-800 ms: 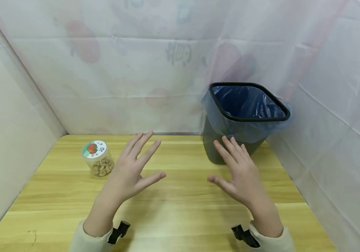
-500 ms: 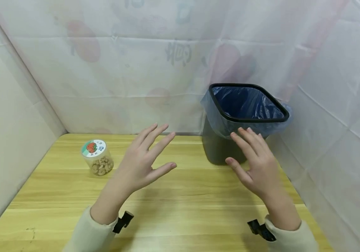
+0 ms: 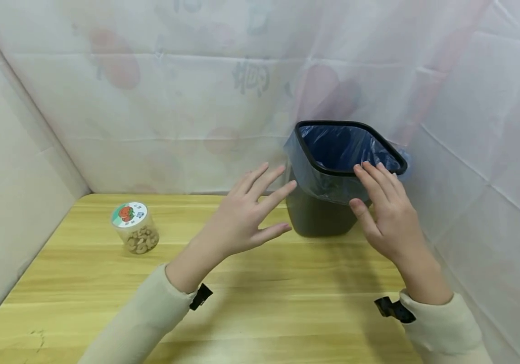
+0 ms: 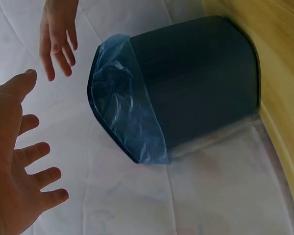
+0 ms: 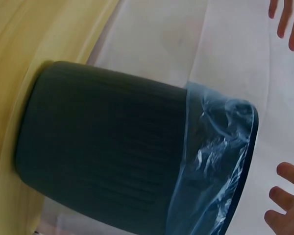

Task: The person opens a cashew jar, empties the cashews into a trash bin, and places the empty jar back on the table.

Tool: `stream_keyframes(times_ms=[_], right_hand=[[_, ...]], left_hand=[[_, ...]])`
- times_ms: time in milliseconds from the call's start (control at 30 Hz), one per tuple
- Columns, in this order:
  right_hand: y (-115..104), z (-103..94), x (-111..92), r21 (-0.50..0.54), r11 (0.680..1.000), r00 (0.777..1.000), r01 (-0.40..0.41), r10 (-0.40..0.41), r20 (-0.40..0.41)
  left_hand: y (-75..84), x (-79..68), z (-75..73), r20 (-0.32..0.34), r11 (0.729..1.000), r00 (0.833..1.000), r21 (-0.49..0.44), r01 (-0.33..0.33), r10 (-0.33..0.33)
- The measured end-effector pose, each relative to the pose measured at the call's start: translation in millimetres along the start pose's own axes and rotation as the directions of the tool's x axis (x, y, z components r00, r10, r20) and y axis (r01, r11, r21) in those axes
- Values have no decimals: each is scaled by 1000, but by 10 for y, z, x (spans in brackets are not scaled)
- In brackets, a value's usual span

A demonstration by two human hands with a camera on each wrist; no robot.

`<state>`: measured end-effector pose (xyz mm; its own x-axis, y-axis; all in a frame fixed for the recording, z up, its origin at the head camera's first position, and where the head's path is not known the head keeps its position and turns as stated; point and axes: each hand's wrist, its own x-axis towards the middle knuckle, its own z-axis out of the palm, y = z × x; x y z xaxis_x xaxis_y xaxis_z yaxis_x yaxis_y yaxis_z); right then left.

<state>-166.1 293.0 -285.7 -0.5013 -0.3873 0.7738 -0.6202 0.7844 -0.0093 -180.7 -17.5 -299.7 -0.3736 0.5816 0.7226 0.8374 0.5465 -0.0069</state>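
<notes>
A dark grey trash bin (image 3: 319,215) stands at the back right of the table, its black rim (image 3: 332,172) folded over by a blue plastic bag (image 3: 339,146). My left hand (image 3: 246,212) hovers to the left of the bin, fingers spread, holding nothing. In the head view my right hand (image 3: 391,217) is in front of the bin's right side and hides part of it; its fingers are extended and hold nothing. In the left wrist view both the left hand (image 4: 14,161) and the bin (image 4: 196,83) show, with a gap between them.
A clear jar (image 3: 136,230) of cashew nuts with a printed lid stands at the left of the wooden table (image 3: 260,313). Pale printed cloth (image 3: 173,116) hangs behind the table, and another pale cloth (image 3: 491,151) closes the right side.
Both hands have moved right and farther forward, toward the bin. The left has travelled from near the jar to beside the bin. Neither has taken hold of anything.
</notes>
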Motion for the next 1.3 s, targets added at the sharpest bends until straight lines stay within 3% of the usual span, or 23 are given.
stream_keyframes(times_ms=[300,500,700,1000,1133,1300], right_hand=[[271,-36,26,-17,1000,999,-4,5,38],[404,-112,6,-20,999,996,-38,40,79],[582,-127,29,-1,996,991,-84,84,107],[757,-141,43,10,992,953,-125,117,280],[842,-108,81,0,993,943,-122,116,311],[942,-69,118,-46,994,937,-104,113,329]], left_hand=[[53,278,243,115,993,993,115,-30,17],[98,400,358,168,992,986,121,-44,23],[110,507,475,188,989,982,139,-56,29],[68,558,596,224,989,975,144,-22,-11],[52,622,626,213,985,977,169,-19,-17],[79,739,682,246,979,969,199,-36,-14]])
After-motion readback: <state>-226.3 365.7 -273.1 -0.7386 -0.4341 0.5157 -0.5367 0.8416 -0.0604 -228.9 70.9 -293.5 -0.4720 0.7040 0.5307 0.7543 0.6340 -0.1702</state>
